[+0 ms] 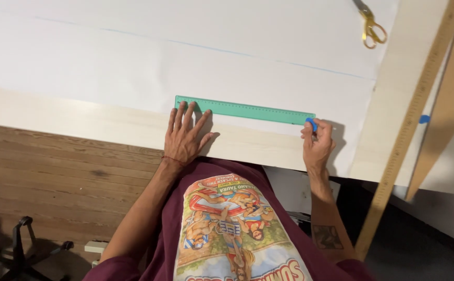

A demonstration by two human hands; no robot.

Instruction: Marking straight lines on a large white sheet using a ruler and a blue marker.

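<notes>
The left hand (185, 136) presses flat, fingers spread, on the left end of the green ruler (245, 110), which lies lengthwise along the desk (107, 122) edge, while the right hand (318, 143) pinches blue chalk (312, 124) at the ruler's right end.

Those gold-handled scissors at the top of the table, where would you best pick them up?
Probably by the gold handle loops of the scissors. They lie flat on the white paper, loops pointing toward the person and blades running off the top edge of the view. Coming from the near side with the right hand meets the loops first, keeping fingers off the blades.
</notes>
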